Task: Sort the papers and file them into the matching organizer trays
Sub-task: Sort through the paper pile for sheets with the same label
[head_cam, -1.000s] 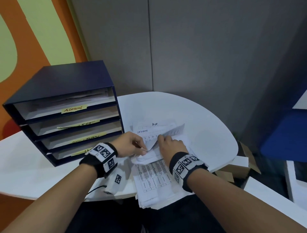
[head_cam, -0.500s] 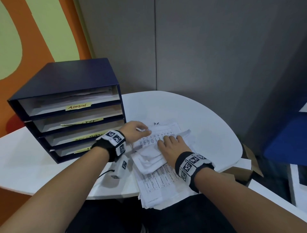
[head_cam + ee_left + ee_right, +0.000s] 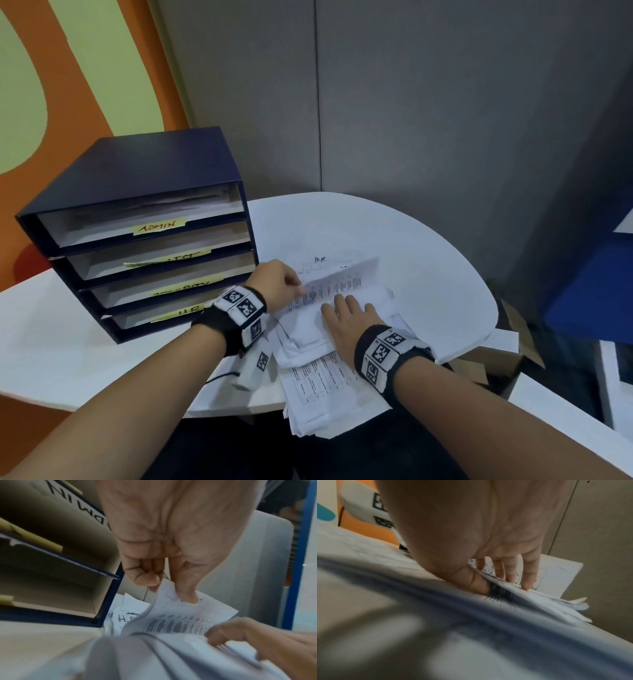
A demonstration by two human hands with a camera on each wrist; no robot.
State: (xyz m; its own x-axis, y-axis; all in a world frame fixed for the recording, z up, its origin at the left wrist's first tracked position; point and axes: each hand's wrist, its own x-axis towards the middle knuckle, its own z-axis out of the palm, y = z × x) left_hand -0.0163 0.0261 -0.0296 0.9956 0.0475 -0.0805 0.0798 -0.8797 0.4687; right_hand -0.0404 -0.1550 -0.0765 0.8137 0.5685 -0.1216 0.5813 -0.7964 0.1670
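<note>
A dark blue organizer (image 3: 137,171) stands at the table's left with stacked trays; the top label reads ADMIN (image 3: 159,226), the bottom one HR (image 3: 188,310). A loose pile of printed papers (image 3: 318,383) lies in front of me, overhanging the table's near edge. My left hand (image 3: 277,284) pinches the corner of a printed sheet (image 3: 180,620) between thumb and fingers (image 3: 169,589). My right hand (image 3: 346,308) lies on the pile, fingers (image 3: 527,580) straight on top, thumb tucked under some sheets. A sheet marked H.R. (image 3: 320,259) lies beyond.
The white table (image 3: 428,274) curves away to the right against grey partition walls. An open cardboard box (image 3: 507,363) sits below its right edge. A small white tagged device (image 3: 255,368) on a cable lies by my left wrist.
My left hand has drawn the sheet's corner away toward the organizer, and the folded-up sheet now lies flatter. My right hand has spread flat onto the pile.
</note>
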